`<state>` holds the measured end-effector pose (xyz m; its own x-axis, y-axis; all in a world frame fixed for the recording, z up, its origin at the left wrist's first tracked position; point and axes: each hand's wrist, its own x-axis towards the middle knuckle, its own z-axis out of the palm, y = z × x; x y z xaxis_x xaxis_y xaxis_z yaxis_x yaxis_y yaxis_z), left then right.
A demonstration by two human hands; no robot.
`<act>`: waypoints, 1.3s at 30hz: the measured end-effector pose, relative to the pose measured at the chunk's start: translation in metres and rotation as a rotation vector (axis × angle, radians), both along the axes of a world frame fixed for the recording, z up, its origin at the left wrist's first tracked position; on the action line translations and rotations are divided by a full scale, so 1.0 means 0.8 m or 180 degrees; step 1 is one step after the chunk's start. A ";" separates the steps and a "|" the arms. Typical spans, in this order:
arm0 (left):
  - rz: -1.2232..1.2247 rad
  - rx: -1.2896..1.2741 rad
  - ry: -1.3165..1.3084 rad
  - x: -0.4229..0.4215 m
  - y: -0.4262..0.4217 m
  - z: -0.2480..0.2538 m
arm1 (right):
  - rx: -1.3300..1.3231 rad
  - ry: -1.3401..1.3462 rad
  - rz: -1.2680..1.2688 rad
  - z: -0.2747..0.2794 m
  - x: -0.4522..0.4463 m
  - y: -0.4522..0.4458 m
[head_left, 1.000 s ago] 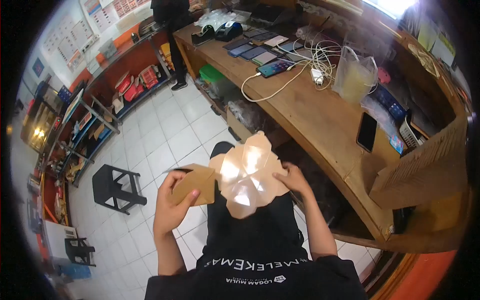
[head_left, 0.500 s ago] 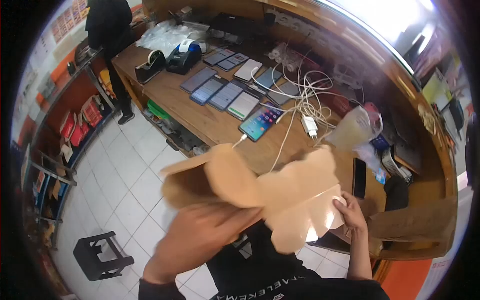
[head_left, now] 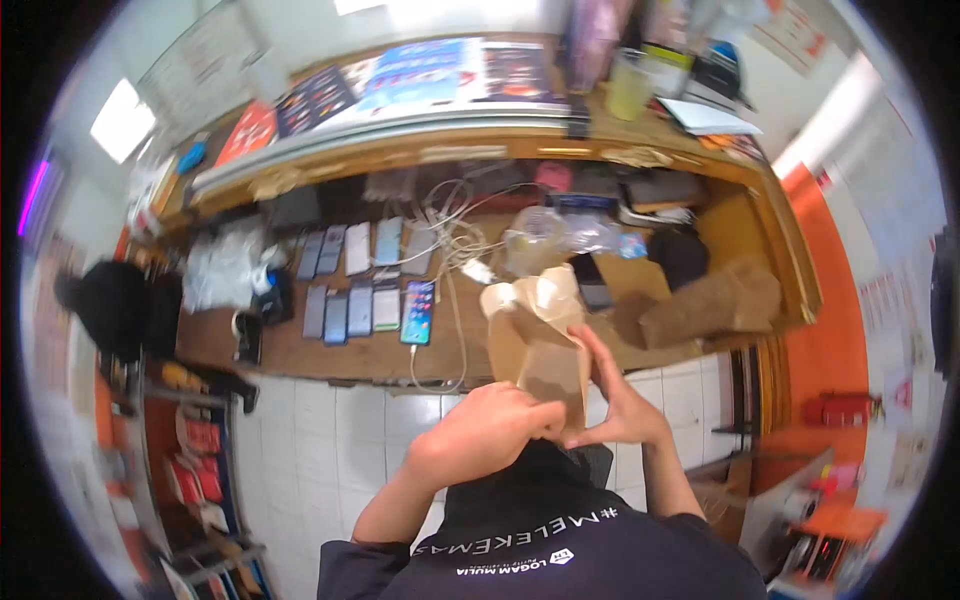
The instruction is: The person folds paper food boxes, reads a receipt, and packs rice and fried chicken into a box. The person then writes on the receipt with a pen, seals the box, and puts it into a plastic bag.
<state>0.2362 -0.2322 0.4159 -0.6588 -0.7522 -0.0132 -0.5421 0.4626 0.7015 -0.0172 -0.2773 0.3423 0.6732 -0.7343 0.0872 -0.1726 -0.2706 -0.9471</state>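
Note:
A brown cardboard box (head_left: 510,345), partly folded, stands between my hands above the front of the table. Its open inside faces up toward me, and its scalloped flaps stick out at the far end. My left hand (head_left: 490,430) is closed on the near edge, with the fingers curled at the near end of the box. Along the right wall lies my right hand (head_left: 628,408), thumb at the near corner and fingers on the outer side, gripping it. The fingertips of my left hand are partly hidden.
On the wooden table (head_left: 290,358) lie several phones (head_left: 360,305), one lit phone (head_left: 417,312) on a charging cable, tangled white cables (head_left: 450,225) and a plastic bag (head_left: 222,270). Brown packaging (head_left: 710,305) sits at the right. A person (head_left: 110,310) stands at far left.
The box has turned from lying spread sideways to standing between my hands, its walls folded up. My right hand has moved from the scalloped flap to the side wall. The view has swung round.

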 end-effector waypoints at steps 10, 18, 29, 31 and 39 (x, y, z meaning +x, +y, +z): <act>-0.1503 -0.0597 -0.0104 -0.054 0.004 0.068 | 0.0546 -0.0670 0.0222 0.060 -0.073 0.047; -0.0968 -0.1040 0.0485 -0.132 -0.036 0.086 | -0.0149 -0.0574 -0.0297 0.100 -0.156 0.057; 0.0202 -0.0793 0.1403 -0.351 -0.189 -0.003 | -0.0073 -0.0695 -0.2442 0.034 -0.430 -0.069; 0.0172 -0.1087 0.0965 -0.379 -0.214 -0.041 | -0.0441 -0.0729 -0.2419 0.036 -0.418 -0.098; 0.0401 -0.0620 0.1356 -0.399 -0.246 -0.089 | -0.0439 -0.0805 -0.1591 0.009 -0.423 -0.146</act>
<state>-0.0828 -0.4289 0.3450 -0.4786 -0.7882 0.3868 -0.2858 0.5564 0.7802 -0.3558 -0.3938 0.3496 0.1930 -0.9283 0.3178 -0.0840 -0.3383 -0.9373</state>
